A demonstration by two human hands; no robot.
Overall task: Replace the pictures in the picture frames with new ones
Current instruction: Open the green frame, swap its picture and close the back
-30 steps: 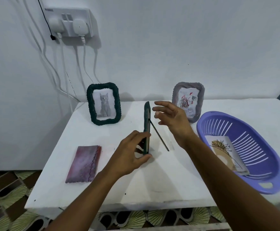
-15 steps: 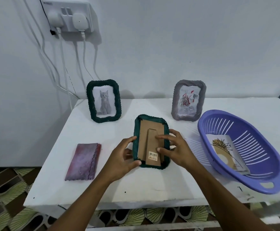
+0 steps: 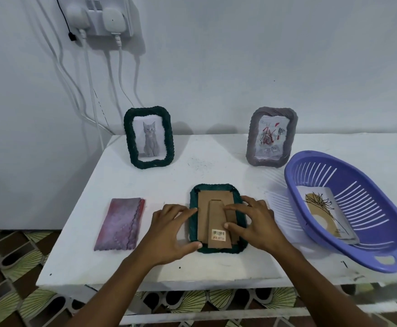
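Observation:
A dark green picture frame [image 3: 216, 188] lies face down near the table's front, its brown cardboard back [image 3: 213, 204] and folded stand facing up. My left hand [image 3: 169, 232] rests against its left edge, index finger and thumb touching the rim. My right hand [image 3: 256, 223] lies on the right side, fingertips on the cardboard and thumb beside the barcode sticker. A second green frame [image 3: 148, 138] with a grey kitten picture stands at the back left. At the back right stands a grey frame [image 3: 272, 136] holding a rose picture. A loose picture [image 3: 322, 213] of a plant lies in the purple basket [image 3: 391, 263].
A pink-purple fabric pouch [image 3: 119, 224] lies flat on the white table [image 3: 216, 265], left of my hands. A wall socket [image 3: 98, 17] with white plugs hangs above the back left, its cables trailing down behind the table. The table's front edge runs just under my wrists.
The green frame stood on edge in my left hand a second ago; it now lies flat, back up. Both hands have come down onto it.

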